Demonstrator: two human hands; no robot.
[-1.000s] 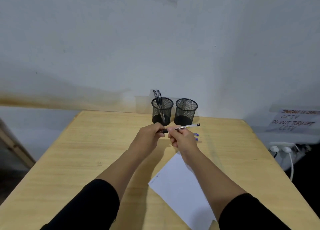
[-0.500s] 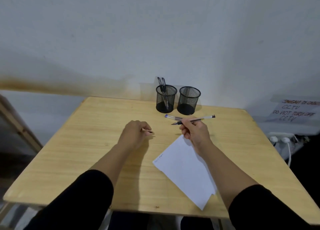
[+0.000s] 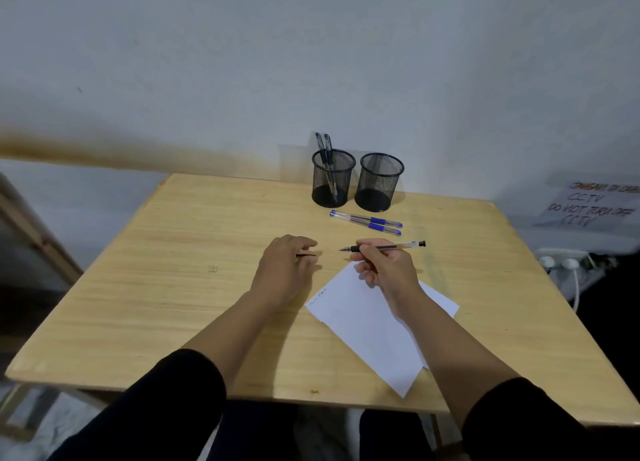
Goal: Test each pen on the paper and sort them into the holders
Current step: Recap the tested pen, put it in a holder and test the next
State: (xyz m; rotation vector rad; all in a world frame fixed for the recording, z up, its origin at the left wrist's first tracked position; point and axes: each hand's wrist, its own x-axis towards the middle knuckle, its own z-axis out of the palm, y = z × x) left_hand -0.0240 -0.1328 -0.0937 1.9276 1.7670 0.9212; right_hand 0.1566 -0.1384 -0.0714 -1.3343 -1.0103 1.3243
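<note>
The pen is uncapped, pinched in the right hand, tip pointing left, just above the far corner of the paper. The left hand rests on the worktop, its grip curled round the cap. Beyond lie two blue pens and two holders: the left holder has two pens in it, the right holder looks empty. Nothing pins the paper, so I judge a hard stroke could drag it; the small cap could also slip and roll.
</note>
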